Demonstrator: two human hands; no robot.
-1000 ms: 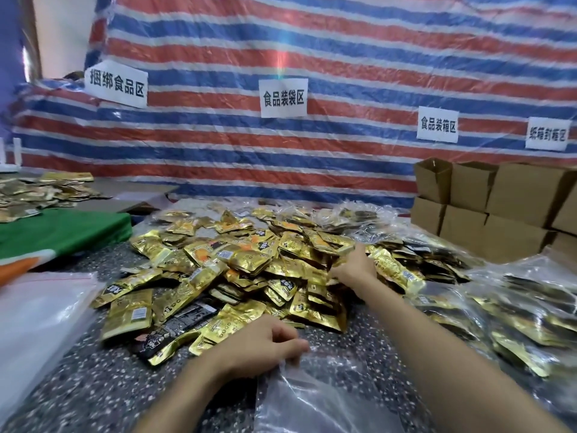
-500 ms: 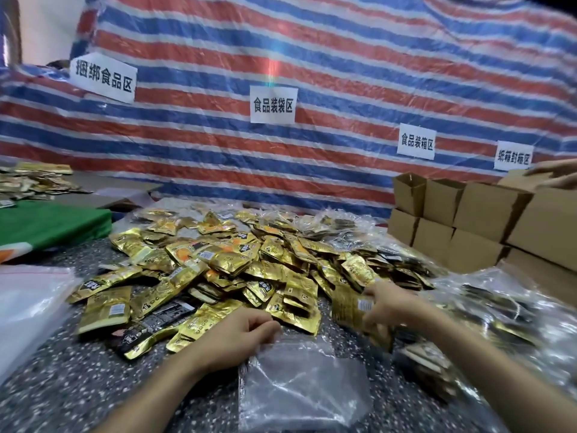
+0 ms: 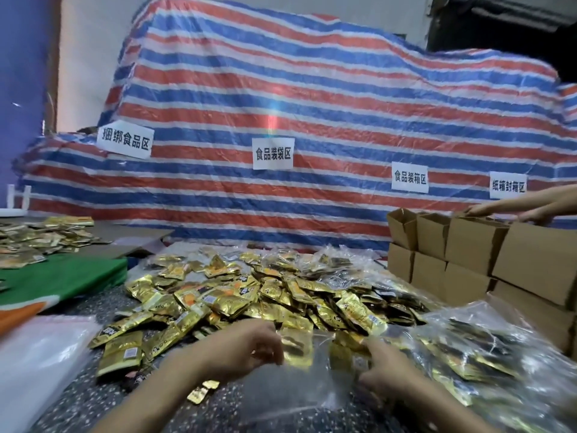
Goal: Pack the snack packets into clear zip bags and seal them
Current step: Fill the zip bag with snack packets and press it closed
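A heap of gold snack packets [image 3: 249, 295] covers the speckled table [image 3: 78, 401]. In front of it lies a clear zip bag [image 3: 299, 385], its mouth raised toward the heap. My left hand [image 3: 246, 351] pinches the bag's left edge at the mouth. My right hand [image 3: 381, 365] grips a few gold packets [image 3: 343, 357] at the bag's opening, and another gold packet [image 3: 296, 345] shows through the plastic. Motion blur hides the fingertips.
Filled clear bags [image 3: 487, 354] pile at the right. Brown cartons [image 3: 468, 251] stand behind them, with another person's hands [image 3: 515, 207] on top. A stack of empty clear bags [image 3: 37, 354] lies at left, beside a green cloth [image 3: 62, 276]. Two loose packets [image 3: 203, 390] lie near my left forearm.
My right hand has carried packets from the heap back to the bag's mouth. My left hand has lifted the bag's edge. The camera has tilted upward.
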